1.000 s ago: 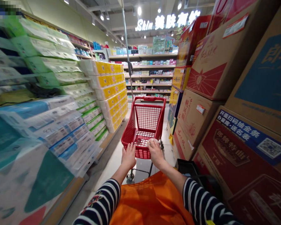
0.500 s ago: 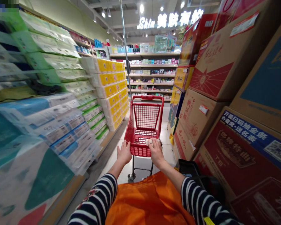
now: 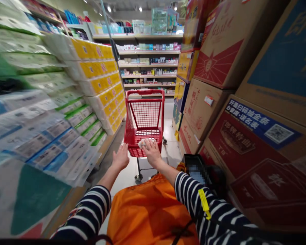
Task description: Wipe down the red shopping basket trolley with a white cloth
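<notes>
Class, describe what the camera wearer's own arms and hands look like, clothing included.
The left hand and right hand wear no gloves. The left sleeve and right sleeve, dark navy with white stripes, end well short of them. The left one carries a small reddish pattern; a bright yellow tag lies over the right one.

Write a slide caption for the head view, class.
Right hand with pale cloth at the near end of a red shopping cart, left hand by its corner.
</notes>
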Demonstrator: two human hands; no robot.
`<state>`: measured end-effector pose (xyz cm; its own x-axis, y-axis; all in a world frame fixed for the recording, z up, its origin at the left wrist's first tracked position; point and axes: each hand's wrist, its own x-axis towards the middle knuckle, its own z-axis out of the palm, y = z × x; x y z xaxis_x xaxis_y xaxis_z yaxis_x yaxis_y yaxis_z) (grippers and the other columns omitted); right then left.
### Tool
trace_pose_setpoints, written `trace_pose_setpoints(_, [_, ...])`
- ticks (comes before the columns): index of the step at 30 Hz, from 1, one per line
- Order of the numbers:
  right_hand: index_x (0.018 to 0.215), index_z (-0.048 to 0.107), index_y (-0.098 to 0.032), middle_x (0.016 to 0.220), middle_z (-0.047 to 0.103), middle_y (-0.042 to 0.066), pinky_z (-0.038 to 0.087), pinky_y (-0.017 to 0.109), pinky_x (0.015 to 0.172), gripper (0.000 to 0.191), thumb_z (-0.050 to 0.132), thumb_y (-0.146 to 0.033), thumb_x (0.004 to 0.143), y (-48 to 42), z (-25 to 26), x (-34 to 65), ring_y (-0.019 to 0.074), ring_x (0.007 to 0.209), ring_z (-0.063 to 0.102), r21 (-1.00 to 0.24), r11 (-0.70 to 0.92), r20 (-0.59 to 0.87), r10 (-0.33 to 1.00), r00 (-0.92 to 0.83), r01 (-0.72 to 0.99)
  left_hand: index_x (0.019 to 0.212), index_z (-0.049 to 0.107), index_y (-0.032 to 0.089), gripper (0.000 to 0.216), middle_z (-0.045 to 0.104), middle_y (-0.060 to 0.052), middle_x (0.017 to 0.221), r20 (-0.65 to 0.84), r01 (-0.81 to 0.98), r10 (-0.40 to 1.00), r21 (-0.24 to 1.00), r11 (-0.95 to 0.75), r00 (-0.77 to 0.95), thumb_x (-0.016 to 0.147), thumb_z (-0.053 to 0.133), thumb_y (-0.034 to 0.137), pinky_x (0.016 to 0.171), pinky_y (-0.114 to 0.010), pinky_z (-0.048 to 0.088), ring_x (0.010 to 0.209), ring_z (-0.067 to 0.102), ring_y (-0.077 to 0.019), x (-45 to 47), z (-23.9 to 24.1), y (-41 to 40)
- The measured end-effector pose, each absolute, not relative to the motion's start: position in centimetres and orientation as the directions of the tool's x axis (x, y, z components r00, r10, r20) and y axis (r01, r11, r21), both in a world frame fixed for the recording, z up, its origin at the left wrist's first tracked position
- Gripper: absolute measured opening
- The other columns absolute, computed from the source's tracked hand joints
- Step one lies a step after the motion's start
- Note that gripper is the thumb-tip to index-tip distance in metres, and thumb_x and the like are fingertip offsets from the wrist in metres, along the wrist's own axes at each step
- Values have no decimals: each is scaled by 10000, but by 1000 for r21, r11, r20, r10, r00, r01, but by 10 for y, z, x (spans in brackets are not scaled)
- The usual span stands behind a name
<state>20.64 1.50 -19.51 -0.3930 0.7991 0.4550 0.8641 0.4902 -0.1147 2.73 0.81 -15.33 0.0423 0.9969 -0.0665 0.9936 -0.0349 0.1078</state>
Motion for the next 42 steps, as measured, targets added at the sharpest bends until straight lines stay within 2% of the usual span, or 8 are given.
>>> trace_pose_setpoints(3, [1175, 540, -169, 1407, 355, 129, 192, 544, 1043, 305, 419, -175, 894, 9, -192, 218, 286, 1310, 250, -129, 420, 463, 827, -320, 899, 1388, 218, 130, 669, 186, -108, 1489, -43, 993, 998, 108, -48, 53, 732, 343, 80, 1054, -576, 213, 1356, 194, -240, 31, -156, 10])
trace_pose_setpoints(12, [1270, 451, -149, 1408, 359, 86, 226, 474, 1058, 367, 398, -231, 917, 13, -186, 147, 281, 1294, 271, -111, 517, 452, 787, -420, 849, 1407, 150, 147, 712, 262, -103, 1466, -29, 995, 998, 79, -53, 56, 736, 386, 124, 1046, -548, 251, 1340, 234, -249, 31, -157, 10])
trace_pose_setpoints(16, [1222, 502, -174, 1399, 375, 86, 208, 523, 1051, 334, 366, -220, 921, 13, -186, 178, 289, 1284, 283, -95, 502, 437, 797, -417, 860, 1408, 168, 176, 693, 221, -86, 1483, -21, 998, 997, 8, -68, 68, 748, 372, 119, 1051, -555, 230, 1352, 201, -258, 29, -160, 8])
trace_pose_setpoints(22, [1186, 539, -156, 1383, 386, 142, 213, 548, 1028, 328, 404, -153, 887, 16, -188, 239, 291, 1281, 281, -138, 380, 449, 847, -284, 915, 1383, 255, 190, 651, 167, -93, 1498, -45, 999, 998, -18, -51, 50, 747, 372, 114, 1056, -546, 220, 1362, 164, -264, 34, -161, 8])
trace_pose_setpoints(29, [1140, 573, -159, 1339, 439, 139, 262, 490, 1004, 305, 443, -135, 865, 21, -193, 206, 278, 1254, 317, -59, 500, 504, 762, -406, 864, 1381, 246, 163, 681, 140, -117, 1500, -84, 999, 996, 17, 27, -25, 721, 395, 91, 1050, -552, 223, 1366, 144, -275, 39, -155, 12])
trace_pose_setpoints(37, [1169, 561, -136, 1315, 447, 172, 266, 492, 1007, 349, 430, -103, 847, 28, -188, 238, 287, 1223, 346, -65, 425, 506, 794, -337, 903, 1389, 222, 175, 729, 112, -104, 1504, -104, 997, 994, 75, 27, -19, 691, 386, 42, 1057, -564, 196, 1371, 112, -274, 31, -153, 14])
trace_pose_setpoints(40, [1160, 572, -131, 1328, 437, 170, 286, 494, 1012, 360, 436, -86, 829, 23, -191, 232, 290, 1240, 339, -96, 500, 510, 767, -389, 861, 1381, 244, 164, 727, 114, -104, 1504, -92, 989, 995, 139, 40, -27, 681, 386, 30, 1062, -573, 174, 1373, 97, -276, 32, -156, 15])
trace_pose_setpoints(42, [1172, 568, -149, 1326, 447, 157, 315, 484, 1010, 399, 450, -64, 801, 19, -192, 216, 280, 1242, 353, -142, 552, 510, 752, -417, 822, 1363, 284, 165, 711, 141, -100, 1500, -71, 964, 995, 255, 79, -63, 675, 399, 28, 1070, -566, 169, 1373, 108, -267, 33, -157, 16])
